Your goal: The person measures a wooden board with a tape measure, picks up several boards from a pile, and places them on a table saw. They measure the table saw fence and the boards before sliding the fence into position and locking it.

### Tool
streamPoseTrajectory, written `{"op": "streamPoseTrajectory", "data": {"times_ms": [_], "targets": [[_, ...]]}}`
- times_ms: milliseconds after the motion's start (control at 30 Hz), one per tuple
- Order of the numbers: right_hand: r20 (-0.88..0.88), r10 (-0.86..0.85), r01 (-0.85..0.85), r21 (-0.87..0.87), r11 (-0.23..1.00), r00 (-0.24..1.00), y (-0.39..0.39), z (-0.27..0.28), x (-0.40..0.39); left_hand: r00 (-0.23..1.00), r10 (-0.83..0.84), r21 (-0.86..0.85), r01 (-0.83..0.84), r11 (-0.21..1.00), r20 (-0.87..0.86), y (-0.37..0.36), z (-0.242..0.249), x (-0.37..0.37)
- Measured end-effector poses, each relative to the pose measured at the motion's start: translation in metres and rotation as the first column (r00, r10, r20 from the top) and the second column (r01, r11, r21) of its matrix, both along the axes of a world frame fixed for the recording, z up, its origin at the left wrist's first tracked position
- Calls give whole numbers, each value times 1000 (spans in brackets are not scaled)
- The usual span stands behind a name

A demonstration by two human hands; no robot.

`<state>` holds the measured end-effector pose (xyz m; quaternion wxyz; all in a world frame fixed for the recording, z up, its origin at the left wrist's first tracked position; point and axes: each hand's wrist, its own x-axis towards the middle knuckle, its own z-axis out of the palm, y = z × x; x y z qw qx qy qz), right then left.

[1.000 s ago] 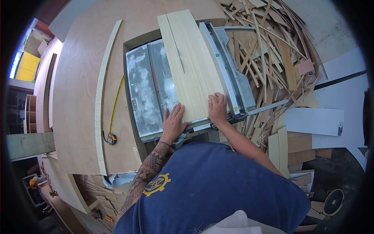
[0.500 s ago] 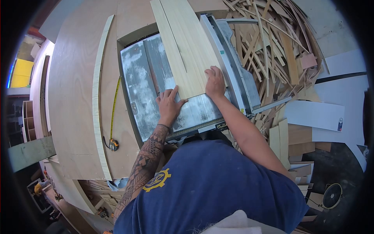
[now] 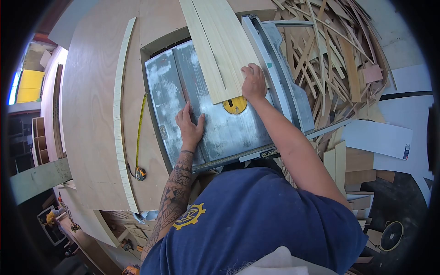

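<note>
A pale wooden board (image 3: 224, 50) with a long dark slit lies on the grey metal saw table (image 3: 220, 128), along the metal fence (image 3: 270, 73). Its near end is beside a round yellow insert (image 3: 235, 106). My right hand (image 3: 254, 82) rests on the board's right edge near that end, fingers curled over the wood beside the fence. My left hand (image 3: 190, 127) lies on the metal surface, left of the board and apart from it, with fingers spread and nothing held.
Left of the saw, a plywood surface (image 3: 91, 114) bears a long thin strip (image 3: 120, 105) and a tape measure (image 3: 140, 173) with its yellow blade out. Piled wood offcuts (image 3: 321, 59) lie at the right. A fan (image 3: 392, 236) stands lower right.
The board has slid forward, away from my body, uncovering the yellow insert. My left hand has left the board's near edge and moved left onto the metal. My right hand has moved slightly forward.
</note>
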<state>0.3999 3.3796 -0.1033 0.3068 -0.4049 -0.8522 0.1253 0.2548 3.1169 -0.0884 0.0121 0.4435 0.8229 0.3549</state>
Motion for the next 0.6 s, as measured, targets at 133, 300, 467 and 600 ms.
{"op": "streamPoseTrajectory", "data": {"times_ms": [133, 300, 467, 600], "targets": [[-8, 26, -25, 21, 999, 1000, 20, -5, -18, 999, 29, 8, -29, 1000, 31, 7, 0, -2], [-58, 79, -82, -55, 995, 995, 70, -4, -52, 997, 66, -8, -66, 998, 46, 9, 1, -4], [377, 363, -225, -362, 905, 852, 88, 42, -43, 994, 93, 39, -96, 995, 65, 9, 2, -6], [667, 473, -384, -290, 877, 576, 86, 70, -20, 992, 109, 62, -114, 992, 69, 7, -2, -8]]}}
